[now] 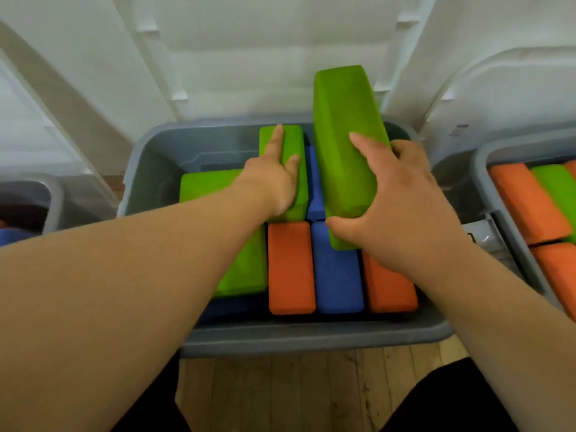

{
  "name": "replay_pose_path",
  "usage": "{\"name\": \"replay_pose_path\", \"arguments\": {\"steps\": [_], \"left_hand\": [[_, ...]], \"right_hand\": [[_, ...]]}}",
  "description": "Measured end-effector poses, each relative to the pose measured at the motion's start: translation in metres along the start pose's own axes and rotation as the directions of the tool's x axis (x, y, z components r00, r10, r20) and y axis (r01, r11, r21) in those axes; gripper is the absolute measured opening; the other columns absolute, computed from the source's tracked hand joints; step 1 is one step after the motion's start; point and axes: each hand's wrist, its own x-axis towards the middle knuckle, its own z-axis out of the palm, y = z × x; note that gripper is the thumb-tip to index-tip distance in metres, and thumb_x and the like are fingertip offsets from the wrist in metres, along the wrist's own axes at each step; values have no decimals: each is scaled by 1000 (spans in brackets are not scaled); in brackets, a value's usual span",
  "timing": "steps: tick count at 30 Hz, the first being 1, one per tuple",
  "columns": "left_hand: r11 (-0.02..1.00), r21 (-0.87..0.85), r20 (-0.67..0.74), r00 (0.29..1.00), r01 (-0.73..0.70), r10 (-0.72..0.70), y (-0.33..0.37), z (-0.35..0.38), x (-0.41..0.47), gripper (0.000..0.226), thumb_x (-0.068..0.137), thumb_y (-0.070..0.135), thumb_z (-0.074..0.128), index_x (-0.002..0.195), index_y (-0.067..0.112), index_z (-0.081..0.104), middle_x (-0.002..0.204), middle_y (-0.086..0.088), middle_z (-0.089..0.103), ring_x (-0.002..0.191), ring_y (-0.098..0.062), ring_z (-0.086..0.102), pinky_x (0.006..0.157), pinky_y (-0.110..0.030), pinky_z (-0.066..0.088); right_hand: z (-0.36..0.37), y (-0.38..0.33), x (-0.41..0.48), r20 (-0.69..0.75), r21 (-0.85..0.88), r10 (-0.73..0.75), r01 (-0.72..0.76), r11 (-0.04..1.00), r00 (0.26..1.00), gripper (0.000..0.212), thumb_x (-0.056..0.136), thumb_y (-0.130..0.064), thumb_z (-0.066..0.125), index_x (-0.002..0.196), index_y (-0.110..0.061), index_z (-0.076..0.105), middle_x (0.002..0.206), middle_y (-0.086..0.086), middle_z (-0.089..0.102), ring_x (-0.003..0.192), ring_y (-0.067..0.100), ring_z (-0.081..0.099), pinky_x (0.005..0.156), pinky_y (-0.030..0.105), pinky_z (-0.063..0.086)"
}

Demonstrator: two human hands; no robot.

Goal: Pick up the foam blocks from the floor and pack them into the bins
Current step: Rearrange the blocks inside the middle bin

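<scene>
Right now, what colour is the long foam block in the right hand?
Green; the long foam block shows clearly in the head view.

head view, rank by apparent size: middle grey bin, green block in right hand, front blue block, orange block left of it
1. middle grey bin
2. green block in the right hand
3. front blue block and orange block: look alike

Grey bin [311,341] with an orange block [291,266], a blue block [338,275] and a green block [294,139] inside. A tilted green block [343,120] stands above the bin's right half.
</scene>
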Motion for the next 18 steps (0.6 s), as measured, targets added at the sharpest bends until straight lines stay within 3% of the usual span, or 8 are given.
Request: {"name": "replay_pose_path", "arguments": {"steps": [5,8,14,16,18], "left_hand": [[952,303,-101,995,38,-8,-7,20,4,66,103,64,21,160,45,-6,152,-17,35,136,-41,38,109,-51,32],[887,461,-74,997,35,-1,-25,37,-1,68,101,67,17,160,44,-6,159,-9,23,141,-36,25,109,-54,25],[891,453,45,999,-15,-7,-25,26,11,72,99,73,22,159,48,-8,170,-5,6,154,-37,8,120,-58,14],[907,419,59,998,-43,20,-28,16,0,76,97,73,31,159,49,-5,170,-6,8,153,-37,12,119,-56,17],[918,397,11,1000,22,-28,-42,8,-17,84,92,72,44,158,52,-3,170,-5,5,150,-42,16,117,-57,21]], "right_hand": [[6,6,2,-9,-21,-32,32,999,999,112,62,-50,85,157,-46,24,148,5,29,127,33,46,105,43,45],[9,0,1,-44,44,-7,9,999,999,111,62,-50,86,156,-46,27,147,4,30,127,32,47,108,43,44],[15,-1,1,-73,11,-25,26,1000,997,107,65,-48,84,156,-44,27,148,5,32,126,32,47,104,45,45],[13,0,-2,-83,17,-7,9,1000,996,107,66,-47,83,156,-44,27,149,5,31,127,32,46,104,43,45],[13,2,-4,-80,26,-6,8,1000,997,107,67,-47,84,157,-44,26,149,5,31,127,31,45,102,41,43]]}}
